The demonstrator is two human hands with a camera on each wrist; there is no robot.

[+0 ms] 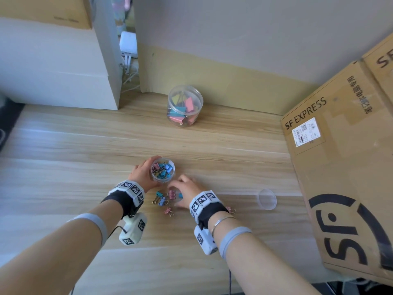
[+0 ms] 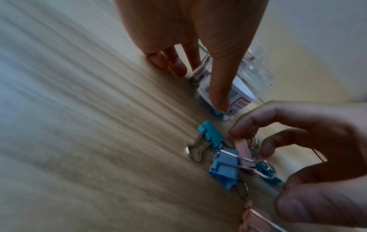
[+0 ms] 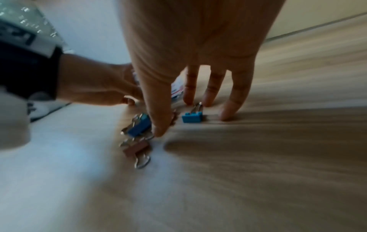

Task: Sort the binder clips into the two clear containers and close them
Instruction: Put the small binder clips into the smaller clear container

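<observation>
**A:** From the head view we note the left hand [image 1: 142, 175] wrapped around the small clear round plastic container [image 1: 163, 169], which stands open on the pale wood-grain desk [image 1: 223, 150] and is heaped with small coloured metal binder clips. The right hand [image 1: 184, 190] is down on the loose clips [image 1: 163, 200] just beside it. A larger clear tub [image 1: 185, 105] of big clips stands well apart near the wall; a clear round lid [image 1: 267, 199] lies to the right.

**B:** In the left wrist view we find the left fingers [image 2: 218, 87] curled on the smooth labelled wall. The right hand's thumb and forefinger pinch a pink clip [image 2: 242, 149], its wire loops tangled with a blue clip [image 2: 224, 171].

**A:** The right wrist view confirms the thumb on the cluster, the other fingers spread on the desk. A teal clip [image 3: 192, 117] stands apart.

**B:** We advise lifting by the folded body, shaking the neighbour free, and keeping the container steady.
</observation>
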